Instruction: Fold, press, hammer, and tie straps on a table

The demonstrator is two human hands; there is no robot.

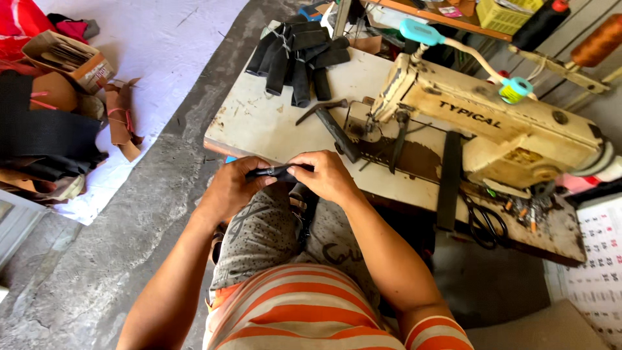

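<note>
Both grips pinch shut on the black strap (pixel 277 172): your left hand (pixel 232 189) and right hand (pixel 329 176) hold its ends at the desk (pixel 272 123) edge; it looks light, floppy, best held near the ends.

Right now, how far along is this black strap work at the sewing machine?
Looks done: a pile of black strap pieces lies stacked at the far end of the table. In hand: the left hand and right hand pinch one black strip between them, in front of the table edge. Left, as far as I can judge: this strip has not reached the sewing machine, and nothing lies under its needle.
</note>
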